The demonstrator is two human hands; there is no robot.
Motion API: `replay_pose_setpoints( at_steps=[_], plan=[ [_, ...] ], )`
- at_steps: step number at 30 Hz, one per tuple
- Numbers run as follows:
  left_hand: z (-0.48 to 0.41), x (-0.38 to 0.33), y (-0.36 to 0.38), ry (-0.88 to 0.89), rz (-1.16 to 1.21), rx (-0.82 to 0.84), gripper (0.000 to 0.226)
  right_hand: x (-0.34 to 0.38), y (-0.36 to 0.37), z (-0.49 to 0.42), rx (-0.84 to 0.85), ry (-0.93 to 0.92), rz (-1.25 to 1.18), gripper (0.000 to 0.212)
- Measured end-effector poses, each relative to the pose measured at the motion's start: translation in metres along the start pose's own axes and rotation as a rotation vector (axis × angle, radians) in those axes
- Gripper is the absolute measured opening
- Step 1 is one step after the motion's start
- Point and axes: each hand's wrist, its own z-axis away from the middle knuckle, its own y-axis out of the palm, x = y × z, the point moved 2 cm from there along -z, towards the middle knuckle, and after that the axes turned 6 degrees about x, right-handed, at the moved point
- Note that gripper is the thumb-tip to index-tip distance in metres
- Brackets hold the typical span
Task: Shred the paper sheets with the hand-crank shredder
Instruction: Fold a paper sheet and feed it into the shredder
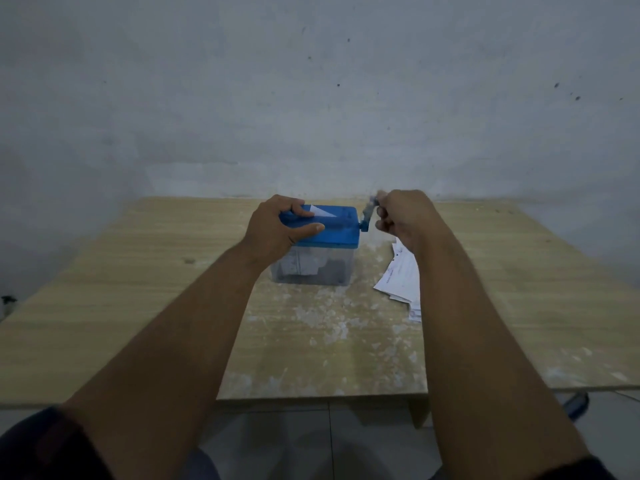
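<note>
Left hand (273, 226) clamps the blue lid (341, 227) of the shredder (322, 270) — light plastic, likely to skid. Right hand (405, 216) curls round the crank (368, 216) — flimsy sheet (322, 212) stands just beyond the left grip.

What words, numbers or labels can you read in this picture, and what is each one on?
Nothing here can be read.
Sheets: faint printed lines, too blurred to read.
Lid: no label or brand can be made out.
Paper in the slot: blank where it shows.
</note>
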Motion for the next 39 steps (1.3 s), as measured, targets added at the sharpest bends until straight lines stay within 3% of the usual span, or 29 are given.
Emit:
replay_pose_setpoints(
  at_steps=[5,9,13,18,23,30,33,39],
  plan=[
    [0.001,0.000,-0.001,-0.020,0.011,0.001,0.026,-0.003,0.002,-0.044,-0.010,0.015,0.069,0.021],
    [0.004,-0.002,0.002,-0.037,0.027,-0.010,0.025,-0.042,0.006,-0.051,0.019,0.144,0.283,0.028],
    [0.003,0.001,0.003,-0.058,0.018,-0.042,0.033,-0.084,0.011,-0.037,0.026,0.238,0.239,0.031],
    [0.003,0.003,0.005,-0.057,0.018,-0.071,0.038,-0.094,0.008,-0.009,-0.021,0.277,0.213,0.013],
    [0.004,0.002,0.004,-0.054,0.014,-0.060,0.037,-0.049,-0.002,0.016,-0.044,0.132,0.150,0.016],
    [0.005,-0.001,0.003,-0.048,-0.014,-0.039,0.032,0.000,0.002,-0.015,-0.031,-0.063,0.019,0.025],
    [0.005,0.000,0.003,-0.044,-0.027,-0.039,0.032,-0.009,0.006,-0.038,-0.031,-0.055,0.043,0.031],
    [0.007,-0.001,0.003,-0.028,-0.039,-0.046,0.030,-0.056,0.009,-0.058,-0.058,0.126,0.062,0.032]
  ],
)
